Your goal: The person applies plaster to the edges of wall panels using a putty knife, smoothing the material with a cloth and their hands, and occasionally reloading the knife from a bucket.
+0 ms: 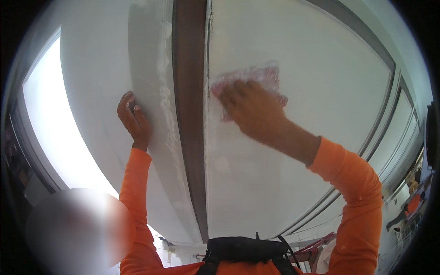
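Observation:
My right hand (250,103), blurred, is closed on a crumpled red-and-white cloth (270,73) pressed against the pale right panel (307,68), just beside a dark brown vertical strip (190,87). My left hand (134,117) touches the white left panel (96,68) with slightly bent fingers apart and whitish fingertips; the small dark patch between them is unclear. Rough white streaks run along the left panel's edge near the brown strip.
A bright opening (43,91) is at far left, above a blurred oval. Grey-framed panels (401,114) line the right side. Assorted hanging items (412,206) are at lower right. A black strapped pack (243,250) shows at the bottom against my orange clothing.

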Available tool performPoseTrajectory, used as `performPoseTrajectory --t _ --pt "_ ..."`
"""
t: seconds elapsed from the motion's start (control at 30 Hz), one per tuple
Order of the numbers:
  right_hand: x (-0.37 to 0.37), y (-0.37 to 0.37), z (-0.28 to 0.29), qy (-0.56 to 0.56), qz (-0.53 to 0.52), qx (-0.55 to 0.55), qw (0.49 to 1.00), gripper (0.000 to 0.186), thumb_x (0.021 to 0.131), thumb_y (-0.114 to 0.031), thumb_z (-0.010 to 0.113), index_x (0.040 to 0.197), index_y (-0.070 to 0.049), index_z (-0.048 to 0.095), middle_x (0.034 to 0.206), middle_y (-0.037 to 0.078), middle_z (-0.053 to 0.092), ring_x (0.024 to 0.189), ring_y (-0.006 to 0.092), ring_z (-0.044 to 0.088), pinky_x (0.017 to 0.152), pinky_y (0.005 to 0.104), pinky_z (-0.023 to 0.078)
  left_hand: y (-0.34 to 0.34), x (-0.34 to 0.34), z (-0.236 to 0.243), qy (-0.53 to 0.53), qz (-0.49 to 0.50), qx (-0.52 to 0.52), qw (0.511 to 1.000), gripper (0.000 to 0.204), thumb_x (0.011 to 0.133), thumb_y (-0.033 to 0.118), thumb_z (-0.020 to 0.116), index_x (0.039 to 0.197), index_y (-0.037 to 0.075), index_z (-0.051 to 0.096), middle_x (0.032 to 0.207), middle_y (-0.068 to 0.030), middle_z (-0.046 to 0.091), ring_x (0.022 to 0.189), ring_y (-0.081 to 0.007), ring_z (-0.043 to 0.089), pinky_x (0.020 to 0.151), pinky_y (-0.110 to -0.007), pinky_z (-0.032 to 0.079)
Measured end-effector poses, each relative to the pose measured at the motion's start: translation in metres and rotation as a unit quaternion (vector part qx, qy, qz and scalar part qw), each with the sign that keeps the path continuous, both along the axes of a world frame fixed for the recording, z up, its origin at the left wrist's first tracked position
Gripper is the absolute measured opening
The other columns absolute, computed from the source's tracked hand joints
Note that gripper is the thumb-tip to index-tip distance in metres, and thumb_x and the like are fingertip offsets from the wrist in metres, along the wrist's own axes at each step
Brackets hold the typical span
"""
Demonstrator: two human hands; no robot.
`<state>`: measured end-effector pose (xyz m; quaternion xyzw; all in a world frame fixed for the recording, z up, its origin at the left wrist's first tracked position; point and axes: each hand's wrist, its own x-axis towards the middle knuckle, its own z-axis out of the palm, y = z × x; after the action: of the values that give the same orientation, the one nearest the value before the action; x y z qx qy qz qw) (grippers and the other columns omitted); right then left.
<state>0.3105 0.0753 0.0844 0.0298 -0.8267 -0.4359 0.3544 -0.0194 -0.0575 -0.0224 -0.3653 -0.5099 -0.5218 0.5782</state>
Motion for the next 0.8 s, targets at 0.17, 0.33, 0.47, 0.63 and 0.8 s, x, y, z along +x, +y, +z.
performPoseTrajectory --t 0.17,0.33,0.47,0.63,0.8 --pt "0.019 -0.007 -0.025 -0.059 -0.008 -0.017 0.998 0.03 0.09 -0.027 0.064 0.102 0.0 0.065 0.091 0.009 0.065 0.09 0.0247 0.064 0.08 0.0355 0.047 -0.001 0.006 0.004 -0.014 -0.003 -0.007 1.0 0.037 0.104 0.028 0.037 0.126 0.002 0.051 0.135 -0.0136 0.052 0.13 -0.0316 0.044 0.11 -0.046 0.032" --pt "0.0 0.01 0.066 0.169 0.062 0.05 0.982 0.028 0.086 -0.012 0.059 0.111 0.001 0.061 0.104 0.011 0.063 0.098 0.0229 0.061 0.085 0.0394 0.049 0.001 -0.001 0.001 -0.008 0.006 -0.007 1.0 0.036 0.103 0.025 0.038 0.128 0.002 0.051 0.135 -0.0131 0.053 0.129 -0.0317 0.044 0.111 -0.045 0.032" --pt "-0.026 0.033 0.08 0.205 0.054 0.108 0.971 0.035 0.085 -0.012 0.059 0.117 0.004 0.06 0.111 0.015 0.062 0.1 0.0263 0.059 0.09 0.0408 0.047 0.005 0.004 0.003 -0.022 -0.01 -0.002 1.0 0.036 0.104 0.025 0.037 0.129 0.003 0.051 0.135 -0.0127 0.053 0.129 -0.031 0.045 0.111 -0.045 0.032" --pt "-0.016 0.029 0.024 0.158 0.043 0.126 0.979 0.04 0.085 -0.014 0.06 0.12 0.007 0.06 0.113 0.017 0.061 0.106 0.0295 0.058 0.093 0.0416 0.046 0.005 0.004 0.002 -0.004 -0.044 0.021 0.999 0.032 0.1 0.017 0.04 0.127 0.005 0.052 0.134 -0.0108 0.055 0.127 -0.0302 0.047 0.109 -0.044 0.031" --pt "0.018 -0.006 -0.002 -0.06 -0.055 -0.027 0.996 0.038 0.086 -0.011 0.058 0.12 0.005 0.06 0.122 0.018 0.062 0.112 0.0312 0.06 0.096 0.0409 0.047 -0.005 0.005 0.0 -0.011 -0.03 0.012 0.999 0.031 0.099 0.016 0.042 0.125 0.005 0.052 0.134 -0.0114 0.056 0.127 -0.0309 0.047 0.109 -0.044 0.031"
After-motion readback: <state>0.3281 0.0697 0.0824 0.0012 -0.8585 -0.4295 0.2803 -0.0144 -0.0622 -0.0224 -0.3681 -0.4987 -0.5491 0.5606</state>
